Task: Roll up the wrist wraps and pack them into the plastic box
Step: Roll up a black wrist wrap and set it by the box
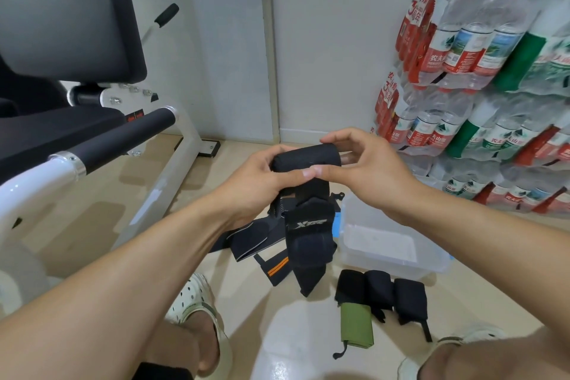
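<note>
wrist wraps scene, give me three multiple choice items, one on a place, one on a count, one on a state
1. Where is the plastic box?
A. on the floor by the bottled water
B. on the bench
C. in the left hand

2. How many rolled wraps lie in front of the box?
A. one
B. three
C. six

3. The black wrap in both hands is
A. fully flat
B. partly rolled, tail hanging
C. packed in the box

Key: 1 A, it sits on the tiles; 2 B, three rolls side by side; 3 B, left hand and right hand grip the roll.

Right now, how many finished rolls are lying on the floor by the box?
3, in a row just in front of the box: left roll, with a green wrap below it, middle roll, right roll. None shows inside the box.
</note>
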Motion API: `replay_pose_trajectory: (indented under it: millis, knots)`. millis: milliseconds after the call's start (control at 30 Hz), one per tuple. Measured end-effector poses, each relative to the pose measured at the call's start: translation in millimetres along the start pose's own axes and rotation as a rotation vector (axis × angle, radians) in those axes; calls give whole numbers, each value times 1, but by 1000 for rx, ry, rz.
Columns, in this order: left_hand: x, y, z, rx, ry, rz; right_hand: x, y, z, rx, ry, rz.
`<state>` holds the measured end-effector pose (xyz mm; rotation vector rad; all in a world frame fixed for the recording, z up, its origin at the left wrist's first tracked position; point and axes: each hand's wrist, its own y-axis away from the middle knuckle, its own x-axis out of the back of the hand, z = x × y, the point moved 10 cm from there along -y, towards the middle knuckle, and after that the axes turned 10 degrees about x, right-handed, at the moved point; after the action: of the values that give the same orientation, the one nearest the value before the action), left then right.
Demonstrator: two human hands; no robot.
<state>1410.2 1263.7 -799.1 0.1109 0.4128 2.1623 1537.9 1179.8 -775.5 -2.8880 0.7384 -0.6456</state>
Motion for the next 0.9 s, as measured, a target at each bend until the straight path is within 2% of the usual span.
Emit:
replay_pose_trajectory:
  millis: [167,367,533,700,800,900]
  knots:
    - [1,-1,-3,19,23,74,4,-2,4,-20,-18,-42]
    - [11,-5,-21,138,-22,273,17,2,-2,62,307,105]
    - [15,-6,-31,208,31,336,1,8,2,42,234,65]
    - [13,-3,-37,281,247,286,-10,16,3,27,192,50]
    - [0,-2,-39,334,296,152,-14,18,3,-3,71,25]
    - [-13,2,-42,375,328,44,-17,17,-1,29,99,-49]
